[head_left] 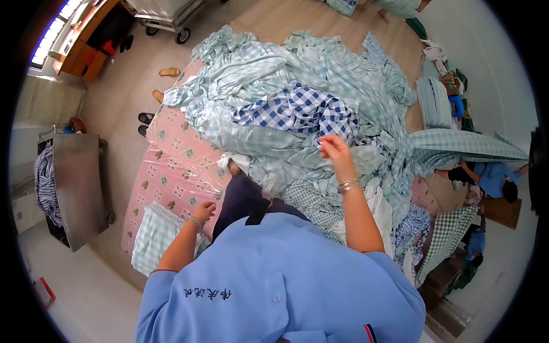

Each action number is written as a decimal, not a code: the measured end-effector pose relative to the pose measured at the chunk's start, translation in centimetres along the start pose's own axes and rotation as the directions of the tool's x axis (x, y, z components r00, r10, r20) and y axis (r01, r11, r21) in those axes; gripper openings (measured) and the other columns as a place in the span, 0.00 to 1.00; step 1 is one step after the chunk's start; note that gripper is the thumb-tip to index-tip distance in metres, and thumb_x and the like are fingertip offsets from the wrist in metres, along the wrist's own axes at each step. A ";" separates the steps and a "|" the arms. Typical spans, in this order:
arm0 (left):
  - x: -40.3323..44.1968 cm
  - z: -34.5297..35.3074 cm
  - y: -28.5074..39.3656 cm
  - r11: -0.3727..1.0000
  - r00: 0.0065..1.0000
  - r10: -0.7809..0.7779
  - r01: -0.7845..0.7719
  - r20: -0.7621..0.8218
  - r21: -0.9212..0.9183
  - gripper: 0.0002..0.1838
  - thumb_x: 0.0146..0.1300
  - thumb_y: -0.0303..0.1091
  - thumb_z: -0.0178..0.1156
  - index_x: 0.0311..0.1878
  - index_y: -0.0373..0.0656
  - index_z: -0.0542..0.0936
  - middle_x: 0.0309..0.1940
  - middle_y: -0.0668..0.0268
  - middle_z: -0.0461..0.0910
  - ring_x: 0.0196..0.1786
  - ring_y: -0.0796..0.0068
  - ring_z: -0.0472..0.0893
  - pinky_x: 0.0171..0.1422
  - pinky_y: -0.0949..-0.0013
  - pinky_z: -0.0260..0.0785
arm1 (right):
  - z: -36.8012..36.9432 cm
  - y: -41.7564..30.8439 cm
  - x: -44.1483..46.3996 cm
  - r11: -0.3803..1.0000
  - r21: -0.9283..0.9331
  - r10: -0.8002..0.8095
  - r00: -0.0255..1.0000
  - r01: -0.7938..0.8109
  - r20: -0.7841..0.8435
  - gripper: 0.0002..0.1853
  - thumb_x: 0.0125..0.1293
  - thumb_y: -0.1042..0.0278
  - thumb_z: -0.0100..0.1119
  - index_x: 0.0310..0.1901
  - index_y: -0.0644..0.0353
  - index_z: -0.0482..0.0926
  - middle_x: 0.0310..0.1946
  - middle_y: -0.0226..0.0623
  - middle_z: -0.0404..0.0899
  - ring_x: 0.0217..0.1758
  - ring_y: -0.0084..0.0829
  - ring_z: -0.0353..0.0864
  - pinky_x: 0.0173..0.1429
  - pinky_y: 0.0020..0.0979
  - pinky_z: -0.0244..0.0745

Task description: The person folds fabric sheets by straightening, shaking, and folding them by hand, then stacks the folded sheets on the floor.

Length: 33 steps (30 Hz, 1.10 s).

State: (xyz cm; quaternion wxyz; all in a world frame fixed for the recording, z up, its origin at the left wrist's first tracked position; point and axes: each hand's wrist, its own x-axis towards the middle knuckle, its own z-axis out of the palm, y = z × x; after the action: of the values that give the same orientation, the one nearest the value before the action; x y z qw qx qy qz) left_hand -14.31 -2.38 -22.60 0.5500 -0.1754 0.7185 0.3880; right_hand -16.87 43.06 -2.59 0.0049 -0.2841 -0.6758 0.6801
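Note:
My right hand (337, 155) is raised over the pile, its fingers curled together. A tiny pale spot shows at the fingertips, too small to make out. Just beyond it, a blue-and-white checked cloth (297, 110) lies crumpled on a large heap of pale green checked sheets (257, 68). Down at my left side, my left hand (204, 212) hangs with its fingers loosely bent and apart, holding nothing. A folded pale checked sheet (154, 237) lies near it on the pink patterned mat (166, 168).
A metal cart (77, 183) stands at left, and a wheeled trolley (171, 17) at the top. Slippers (169, 72) lie beside the mat. At right, a co-worker (494, 180) is near a stretched checked sheet (463, 143). Folded sheets (434, 103) are stacked by the wall.

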 end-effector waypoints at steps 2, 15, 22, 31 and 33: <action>2.1 -3.8 1.4 0.999 0.998 -0.039 0.038 -0.053 -0.034 0.17 0.59 0.45 0.51 0.48 0.46 0.72 0.39 0.68 0.77 0.35 0.75 0.76 0.34 0.71 0.66 | 3.6 4.1 4.5 0.939 -0.286 -0.156 0.978 0.190 0.137 0.09 0.57 0.67 0.52 0.38 0.59 0.75 0.25 0.28 0.73 0.27 0.20 0.72 0.33 0.21 0.69; 8.1 -0.8 3.6 0.932 0.987 -0.087 0.129 0.134 -0.340 0.11 0.61 0.40 0.50 0.41 0.44 0.74 0.31 0.70 0.76 0.27 0.83 0.73 0.28 0.79 0.64 | 17.1 26.7 30.2 0.825 -0.552 0.260 0.949 -0.123 0.179 0.24 0.50 0.60 0.58 0.52 0.46 0.70 0.59 0.43 0.58 0.56 0.40 0.66 0.52 0.41 0.66; 12.2 -3.6 5.0 0.902 0.977 -0.200 0.213 0.073 -0.376 0.11 0.61 0.37 0.49 0.44 0.46 0.74 0.33 0.70 0.77 0.26 0.84 0.73 0.26 0.81 0.64 | 18.7 31.3 37.4 0.823 0.060 0.568 0.817 -0.565 -0.103 0.18 0.54 0.59 0.52 0.48 0.47 0.74 0.50 0.33 0.68 0.51 0.31 0.66 0.47 0.38 0.66; 11.3 -4.0 19.9 0.608 0.606 0.777 -0.648 -0.174 0.459 0.35 0.50 0.31 0.60 0.60 0.37 0.54 0.56 0.50 0.60 0.60 0.54 0.59 0.61 0.63 0.53 | 17.5 15.6 24.6 0.939 0.253 0.159 0.945 -0.235 0.287 0.07 0.58 0.69 0.53 0.31 0.63 0.79 0.27 0.27 0.76 0.32 0.17 0.71 0.40 0.19 0.63; 8.5 -3.3 25.0 0.556 0.549 0.819 -0.684 -0.170 0.471 0.38 0.50 0.31 0.60 0.61 0.36 0.52 0.58 0.48 0.58 0.62 0.50 0.56 0.64 0.61 0.49 | 17.1 9.3 18.4 0.958 0.180 0.118 0.877 -0.224 0.466 0.07 0.58 0.70 0.53 0.31 0.63 0.79 0.29 0.27 0.76 0.34 0.18 0.71 0.41 0.21 0.64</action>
State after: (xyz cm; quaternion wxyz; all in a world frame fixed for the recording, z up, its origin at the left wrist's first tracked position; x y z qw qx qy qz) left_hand -36.26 12.61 -21.01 0.2004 0.1869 0.8685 0.4131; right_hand -35.53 33.79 -19.44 -0.1796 -0.1751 -0.5479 0.7980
